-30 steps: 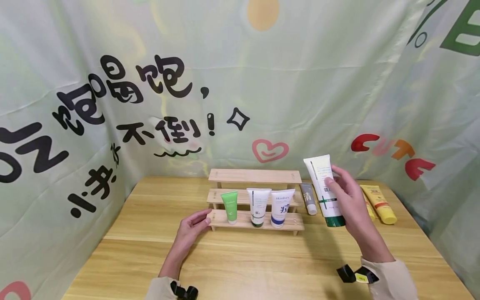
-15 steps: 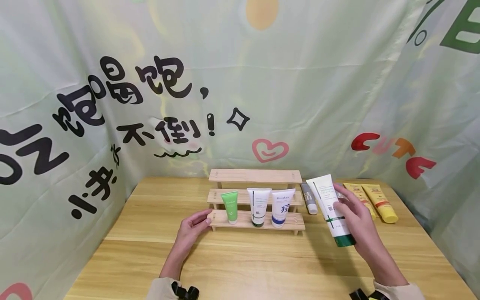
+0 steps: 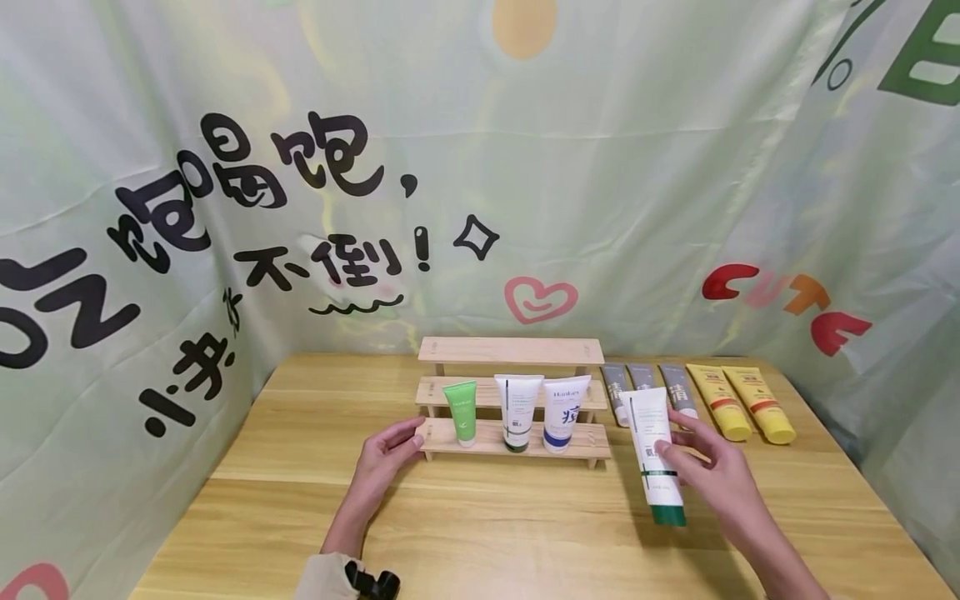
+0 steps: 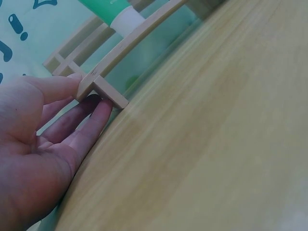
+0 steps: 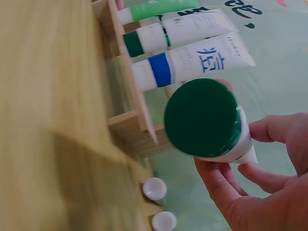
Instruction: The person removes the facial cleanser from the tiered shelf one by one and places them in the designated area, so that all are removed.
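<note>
My right hand (image 3: 716,479) holds a white squeeze tube (image 3: 654,442) with a dark green cap, thumb on its front, cap end down, over the table right of a three-tier wooden rack (image 3: 510,350). In the right wrist view the round green cap (image 5: 202,117) faces the camera. My left hand (image 3: 381,467) grips the left end of the rack's lowest step, thumb above and fingers below in the left wrist view. Upright on that step stand a small green tube (image 3: 462,412), a white tube with a green cap (image 3: 518,408) and a white tube with a blue band (image 3: 564,410).
Right of the rack, three grey tubes (image 3: 615,387) lie on the wooden table (image 3: 510,533), partly hidden by the held tube and right hand. Two yellow tubes (image 3: 759,404) lie beyond them. A printed curtain (image 3: 615,183) closes off the back and sides.
My right hand has lowered the white tube toward the table and nearer to me, uncovering more of the grey and yellow tubes. My left hand stays on the rack.
</note>
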The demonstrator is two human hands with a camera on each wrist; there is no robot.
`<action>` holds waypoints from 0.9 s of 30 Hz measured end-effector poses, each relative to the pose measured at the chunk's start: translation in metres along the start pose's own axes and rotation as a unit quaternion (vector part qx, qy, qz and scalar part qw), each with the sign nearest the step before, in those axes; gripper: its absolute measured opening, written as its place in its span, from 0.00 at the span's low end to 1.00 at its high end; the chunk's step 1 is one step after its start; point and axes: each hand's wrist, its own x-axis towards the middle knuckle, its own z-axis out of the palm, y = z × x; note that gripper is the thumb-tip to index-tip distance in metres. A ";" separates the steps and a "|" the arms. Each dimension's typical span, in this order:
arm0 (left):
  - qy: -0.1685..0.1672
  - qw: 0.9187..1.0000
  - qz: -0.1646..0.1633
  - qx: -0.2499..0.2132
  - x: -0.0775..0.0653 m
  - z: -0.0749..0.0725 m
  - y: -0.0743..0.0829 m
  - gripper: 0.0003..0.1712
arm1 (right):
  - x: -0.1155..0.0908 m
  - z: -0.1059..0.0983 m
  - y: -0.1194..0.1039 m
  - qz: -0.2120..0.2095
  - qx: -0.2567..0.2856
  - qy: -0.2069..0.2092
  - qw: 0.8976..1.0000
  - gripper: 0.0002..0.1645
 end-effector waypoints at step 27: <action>-0.001 1.000 0.001 0.002 0.000 -0.001 0.000 0.23 | 0.007 0.015 0.038 -0.011 -0.199 -0.021 0.980 0.35</action>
